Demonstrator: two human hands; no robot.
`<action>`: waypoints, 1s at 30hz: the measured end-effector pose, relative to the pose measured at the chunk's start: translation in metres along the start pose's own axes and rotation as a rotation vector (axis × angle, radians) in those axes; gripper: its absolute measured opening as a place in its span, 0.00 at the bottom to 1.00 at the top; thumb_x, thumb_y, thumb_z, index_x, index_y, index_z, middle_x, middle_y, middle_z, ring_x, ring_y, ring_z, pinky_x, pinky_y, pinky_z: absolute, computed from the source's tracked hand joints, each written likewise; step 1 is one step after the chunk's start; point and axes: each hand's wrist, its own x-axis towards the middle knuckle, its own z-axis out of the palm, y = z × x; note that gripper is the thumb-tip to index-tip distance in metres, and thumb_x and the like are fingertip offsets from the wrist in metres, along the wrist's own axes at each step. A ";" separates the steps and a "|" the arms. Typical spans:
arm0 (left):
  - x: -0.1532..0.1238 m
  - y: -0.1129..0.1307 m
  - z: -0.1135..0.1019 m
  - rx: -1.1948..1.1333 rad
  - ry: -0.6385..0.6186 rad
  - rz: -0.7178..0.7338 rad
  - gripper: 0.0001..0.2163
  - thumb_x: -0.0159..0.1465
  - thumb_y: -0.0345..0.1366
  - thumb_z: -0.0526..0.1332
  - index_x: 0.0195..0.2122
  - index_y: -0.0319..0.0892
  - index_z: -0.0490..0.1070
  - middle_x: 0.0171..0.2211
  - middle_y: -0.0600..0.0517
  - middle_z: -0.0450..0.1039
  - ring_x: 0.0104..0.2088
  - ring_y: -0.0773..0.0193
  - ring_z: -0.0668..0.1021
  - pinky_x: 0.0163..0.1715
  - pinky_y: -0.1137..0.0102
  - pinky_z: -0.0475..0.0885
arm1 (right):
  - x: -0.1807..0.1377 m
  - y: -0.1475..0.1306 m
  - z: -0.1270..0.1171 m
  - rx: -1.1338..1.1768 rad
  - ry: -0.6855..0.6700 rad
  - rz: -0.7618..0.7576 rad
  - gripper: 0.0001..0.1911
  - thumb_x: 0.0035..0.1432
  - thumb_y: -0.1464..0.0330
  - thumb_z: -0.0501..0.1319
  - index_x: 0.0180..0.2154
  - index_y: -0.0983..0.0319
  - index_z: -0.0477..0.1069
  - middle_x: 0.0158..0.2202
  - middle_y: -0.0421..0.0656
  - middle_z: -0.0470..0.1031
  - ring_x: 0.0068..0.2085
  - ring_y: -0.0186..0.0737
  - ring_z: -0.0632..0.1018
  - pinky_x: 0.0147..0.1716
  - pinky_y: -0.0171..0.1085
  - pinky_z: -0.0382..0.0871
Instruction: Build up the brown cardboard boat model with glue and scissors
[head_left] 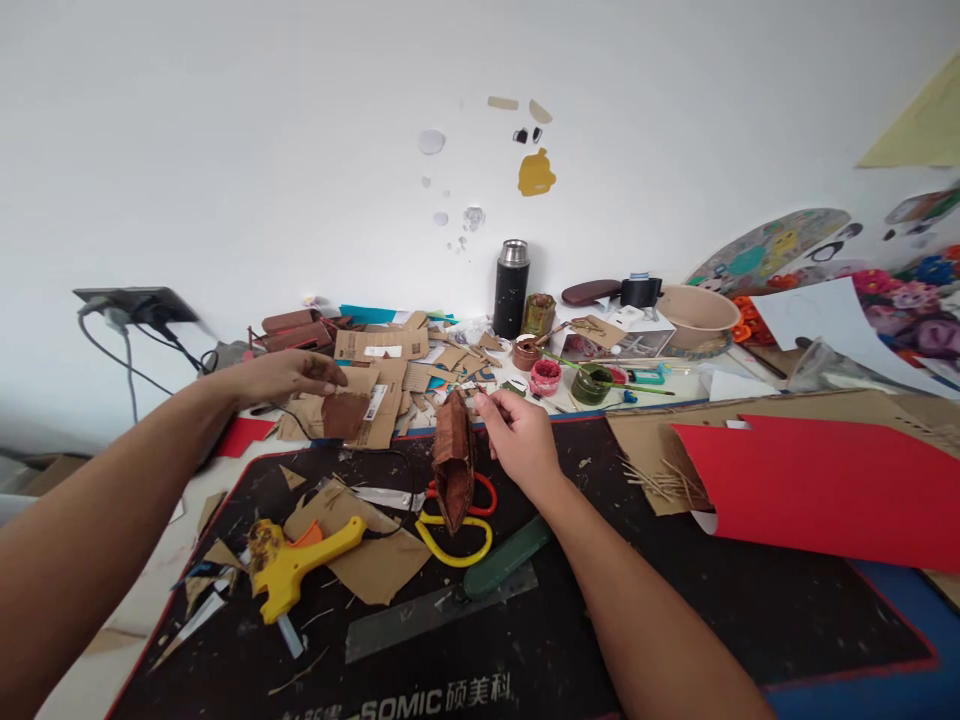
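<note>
From the head camera, a black rectangular desk mat with a red border (559, 635) lies on a white tabletop against a white wall (262, 150) marked with peeled patches and a yellow paper cut-out (536, 174). Beyond the mat's far edge stand a black flask with a silver lid (511, 290) and small open paint pots, including a dark green one (592, 384). Towards the mat's left edge lies a yellow glue gun (300, 565).

A reddish-brown, boat-shaped open box (454, 470) is near the middle of the far edge. Beside its upper end, the right hand (521, 440) has thumb and fingertips drawn together; whether they grip the box cannot be told. The left hand (296, 376) hangs over the far left corner, fingers bent and close together by a brown-painted cardboard square (343, 416); whether they pinch it is unclear.

The box hides part of the scissors with red and yellow handles (457, 555). A bright red sheet (817, 490) runs out of frame at right, and the lettering on the mat's near edge is partly cut off. Scraps behind the hands blur together.
</note>
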 end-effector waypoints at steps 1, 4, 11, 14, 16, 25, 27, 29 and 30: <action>-0.001 0.001 -0.006 -0.010 0.019 0.001 0.22 0.62 0.53 0.65 0.44 0.38 0.82 0.41 0.47 0.85 0.41 0.57 0.81 0.47 0.62 0.77 | 0.000 -0.001 0.000 0.001 -0.001 0.003 0.23 0.73 0.49 0.57 0.30 0.56 0.69 0.17 0.36 0.65 0.22 0.40 0.70 0.25 0.37 0.59; -0.006 0.014 -0.018 -0.062 0.108 0.036 0.23 0.62 0.56 0.67 0.42 0.38 0.81 0.43 0.44 0.84 0.44 0.56 0.80 0.49 0.60 0.76 | 0.000 -0.002 -0.001 0.005 -0.004 0.007 0.23 0.73 0.49 0.57 0.30 0.56 0.69 0.17 0.36 0.65 0.22 0.40 0.70 0.25 0.36 0.59; -0.043 0.102 0.025 -0.313 0.380 0.187 0.11 0.65 0.46 0.71 0.37 0.43 0.81 0.38 0.48 0.81 0.39 0.60 0.80 0.43 0.64 0.76 | 0.001 0.001 -0.001 0.035 0.007 0.021 0.22 0.72 0.49 0.59 0.32 0.57 0.72 0.17 0.35 0.66 0.21 0.40 0.71 0.24 0.36 0.60; -0.060 0.137 0.056 -0.330 0.390 0.306 0.07 0.68 0.41 0.68 0.36 0.44 0.80 0.35 0.50 0.80 0.35 0.62 0.79 0.37 0.67 0.74 | 0.002 0.001 -0.002 0.066 0.017 0.029 0.22 0.72 0.49 0.59 0.33 0.57 0.74 0.17 0.35 0.67 0.19 0.39 0.72 0.24 0.36 0.61; -0.066 0.150 0.071 -0.335 0.368 0.343 0.07 0.69 0.39 0.67 0.35 0.45 0.80 0.34 0.51 0.79 0.35 0.62 0.78 0.36 0.68 0.73 | 0.002 0.000 -0.002 0.073 0.012 0.027 0.22 0.72 0.49 0.59 0.33 0.57 0.74 0.18 0.34 0.67 0.19 0.38 0.71 0.24 0.36 0.62; -0.065 0.153 0.101 -0.287 0.450 0.348 0.07 0.71 0.38 0.65 0.36 0.46 0.79 0.35 0.51 0.80 0.36 0.60 0.79 0.39 0.66 0.75 | 0.002 -0.004 -0.003 0.020 0.018 0.007 0.23 0.73 0.48 0.59 0.32 0.57 0.72 0.19 0.36 0.67 0.22 0.39 0.72 0.25 0.35 0.61; -0.065 0.152 0.105 -0.269 0.457 0.351 0.07 0.72 0.39 0.64 0.37 0.46 0.79 0.35 0.50 0.80 0.37 0.59 0.79 0.40 0.65 0.75 | 0.002 -0.003 -0.003 0.018 0.018 0.007 0.23 0.73 0.48 0.58 0.32 0.57 0.73 0.19 0.36 0.68 0.23 0.39 0.72 0.25 0.35 0.61; -0.065 0.149 0.110 -0.269 0.475 0.363 0.07 0.72 0.39 0.64 0.37 0.46 0.79 0.36 0.50 0.80 0.38 0.58 0.79 0.40 0.64 0.75 | 0.002 -0.004 -0.003 0.021 0.008 0.007 0.23 0.73 0.48 0.58 0.33 0.57 0.73 0.19 0.36 0.68 0.23 0.39 0.72 0.25 0.35 0.61; -0.065 0.147 0.112 -0.271 0.481 0.370 0.07 0.73 0.38 0.64 0.38 0.46 0.78 0.36 0.50 0.80 0.38 0.58 0.79 0.40 0.64 0.75 | 0.001 -0.004 -0.004 0.023 0.000 0.009 0.23 0.72 0.48 0.58 0.33 0.57 0.73 0.19 0.36 0.67 0.23 0.39 0.72 0.25 0.35 0.61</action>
